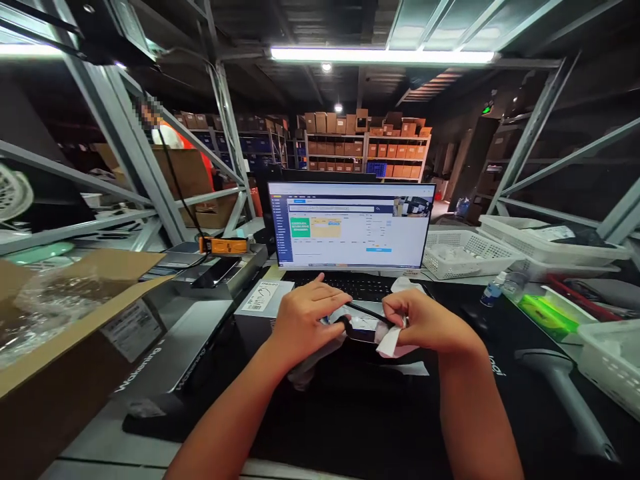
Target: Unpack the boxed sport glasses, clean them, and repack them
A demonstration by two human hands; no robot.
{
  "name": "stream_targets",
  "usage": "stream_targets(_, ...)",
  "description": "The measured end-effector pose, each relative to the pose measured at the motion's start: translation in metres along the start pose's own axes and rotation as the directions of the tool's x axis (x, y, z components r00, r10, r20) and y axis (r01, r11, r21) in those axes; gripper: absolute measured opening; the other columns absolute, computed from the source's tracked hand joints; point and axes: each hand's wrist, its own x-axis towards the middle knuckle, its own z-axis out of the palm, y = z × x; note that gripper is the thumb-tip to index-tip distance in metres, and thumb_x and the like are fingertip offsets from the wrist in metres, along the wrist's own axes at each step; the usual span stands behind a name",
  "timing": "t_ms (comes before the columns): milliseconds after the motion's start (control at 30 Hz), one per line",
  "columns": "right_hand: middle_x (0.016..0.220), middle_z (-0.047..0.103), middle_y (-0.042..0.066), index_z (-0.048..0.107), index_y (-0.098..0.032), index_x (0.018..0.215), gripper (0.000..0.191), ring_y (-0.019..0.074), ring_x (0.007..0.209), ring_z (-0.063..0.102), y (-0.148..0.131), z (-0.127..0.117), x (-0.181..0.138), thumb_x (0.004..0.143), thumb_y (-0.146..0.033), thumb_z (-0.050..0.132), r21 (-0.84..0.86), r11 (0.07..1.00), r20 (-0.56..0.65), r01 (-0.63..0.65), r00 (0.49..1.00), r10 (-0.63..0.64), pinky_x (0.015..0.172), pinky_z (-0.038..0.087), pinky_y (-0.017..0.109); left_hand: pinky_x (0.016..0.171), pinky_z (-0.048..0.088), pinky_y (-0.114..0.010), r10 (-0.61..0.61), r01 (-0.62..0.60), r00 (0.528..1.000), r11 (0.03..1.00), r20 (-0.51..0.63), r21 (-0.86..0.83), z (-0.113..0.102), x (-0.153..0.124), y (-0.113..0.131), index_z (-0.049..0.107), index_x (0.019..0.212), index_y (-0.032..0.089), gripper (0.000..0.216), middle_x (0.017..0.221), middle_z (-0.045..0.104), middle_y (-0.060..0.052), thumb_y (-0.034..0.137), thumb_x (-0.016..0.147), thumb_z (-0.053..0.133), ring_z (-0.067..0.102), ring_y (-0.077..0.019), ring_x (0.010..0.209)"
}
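Note:
Between my hands, above the black mat (350,420), is a thin black item (371,311) with a straight arm and a curved end, resembling a pair of glasses. My left hand (313,310) grips its left end, fingers stretched over the top and thumb below. A crumpled white tissue (389,343) is pinched in my right hand (417,319) against the item's right end. My fingers hide part of both. Clear plastic wrap (303,377) lies under my left hand. A grey-white box with a printed label (263,295) stands just left of that hand.
Behind my hands stand a keyboard (367,287) and a lit monitor (350,230). An open carton (75,347) and a long grey box (185,347) are left. Right are a scanner (565,387), a small bottle (493,291) and white baskets (467,253). A person (170,139) is behind the frame.

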Motion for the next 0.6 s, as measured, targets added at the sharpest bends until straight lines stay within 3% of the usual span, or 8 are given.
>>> stream_targets(200,0.058,0.039,-0.009,0.034,-0.021,0.061,0.031,0.0088,0.058,0.032,-0.005,0.017,0.006,0.059,-0.014,0.065,-0.004,0.998,-0.094,-0.065,0.994,0.065,0.051,0.022,0.024,0.112,0.049,-0.045,0.046,-0.051,0.998,0.990,0.039,0.131,-0.002,-0.003,0.002,0.071,0.100,0.020,0.022,0.095,0.078,0.001,0.012,0.080,0.067,0.072,-0.0159,0.084)
stream_targets(400,0.053,0.036,-0.006,0.033,-0.023,0.059,0.034,0.0118,0.055,0.031,-0.011,0.051,0.017,0.070,-0.033,0.063,-0.260,0.962,-0.359,-0.079,0.933,-0.020,0.052,0.022,0.026,0.119,0.041,-0.038,0.239,-0.259,0.966,0.910,0.102,0.323,0.013,-0.007,0.008,0.070,0.093,0.017,0.014,0.089,0.076,0.001,0.013,0.093,0.057,0.069,-0.0128,0.088)
stream_targets(500,0.052,0.038,-0.004,0.033,-0.024,0.057,0.032,0.0134,0.054,0.033,-0.001,0.046,0.015,0.067,-0.034,0.062,-0.263,0.962,-0.312,-0.074,0.950,-0.012,0.050,0.024,0.027,0.121,0.038,-0.040,0.246,-0.282,0.958,0.900,0.148,0.331,0.008,-0.006,0.001,0.072,0.100,0.020,0.016,0.101,0.077,0.001,0.018,0.096,0.056,0.069,-0.0136,0.097)
stream_targets(600,0.051,0.041,-0.002,0.033,-0.024,0.053,0.028,0.0150,0.052,0.037,0.014,0.028,0.008,0.059,-0.028,0.061,-0.172,0.984,-0.164,-0.049,0.986,0.020,0.048,0.029,0.028,0.123,0.036,-0.044,0.153,-0.197,0.972,0.943,0.176,0.268,-0.006,-0.005,-0.006,0.073,0.112,0.024,0.022,0.114,0.077,0.001,0.025,0.094,0.061,0.068,-0.0158,0.105)
